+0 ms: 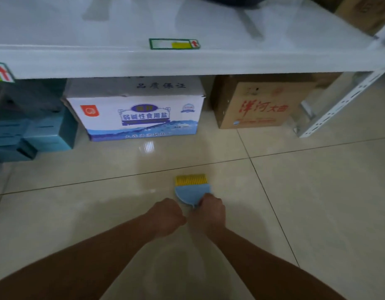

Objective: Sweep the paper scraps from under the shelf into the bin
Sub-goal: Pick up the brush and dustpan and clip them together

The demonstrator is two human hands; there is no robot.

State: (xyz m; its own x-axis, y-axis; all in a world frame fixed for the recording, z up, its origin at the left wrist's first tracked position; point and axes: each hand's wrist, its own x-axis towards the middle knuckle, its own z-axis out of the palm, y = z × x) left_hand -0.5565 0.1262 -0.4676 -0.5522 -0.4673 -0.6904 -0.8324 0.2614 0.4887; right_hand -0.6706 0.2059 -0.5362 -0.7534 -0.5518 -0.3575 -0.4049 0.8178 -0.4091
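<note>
Your two bare forearms come in from the bottom corners of the frame and meet just below centre. Your right hand (211,210) is closed around the handle end of a small hand brush (192,190); your left hand (168,213) is curled into a fist just beside it, and you cannot tell from here whether it holds anything or touches the brush.

The brush has a smooth, pale blue plastic body shaped like a half-round fan, and a short straight band of stiff yellow bristles (191,179) along its far edge. It points away from you, toward the shelf, with the bristles close to a dark grout line.

The floor (317,202) is glossy beige tile, large squares with thin dark joints, reflecting light near centre. It lies open on both sides of the brush and ahead of it, up to the boxes.

Further up, three things stand on the floor under the shelf: teal boxes (35,131) at the left edge, a white and blue printed carton (139,115) in the middle, and a brown cardboard carton (258,105) at the right. A narrow gap separates the two cartons.

Above them runs the thick white shelf board (100,61) with a green-bordered label (174,43), and a perforated white metal upright (343,105) slants down at the right.

No paper scraps or bin can be made out.
</note>
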